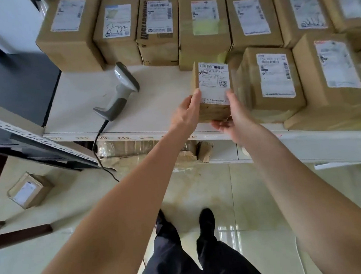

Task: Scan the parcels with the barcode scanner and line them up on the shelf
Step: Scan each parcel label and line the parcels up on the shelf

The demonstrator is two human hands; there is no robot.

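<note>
Here, head view only. The person holds a small parcel [212, 91] between both hands over the front part of the white shelf [151, 109], label side up, barcode at the far end. The left hand [187, 112] grips the parcel's left side, thumb lying along the label's edge. The right hand [235, 115] grips the right side, thumb on top by the label's corner, fingers curled under the near end. Whether the parcel's base touches the shelf I cannot tell.

The barcode scanner [121, 91] lies on the shelf to the left of the parcel, well apart from both hands, head toward the back, handle toward the front edge; its black cable [98, 143] drops over the edge toward the floor.

A row of boxes [203, 27] stands along the back of the shelf, labels facing up. Two larger boxes [272, 80] sit in front of that row at the right, the nearer one just beside the held parcel.

One more small box [29, 189] lies on the tiled floor at lower left. Dark trousers and black shoes [206, 219] show below the arms.
</note>
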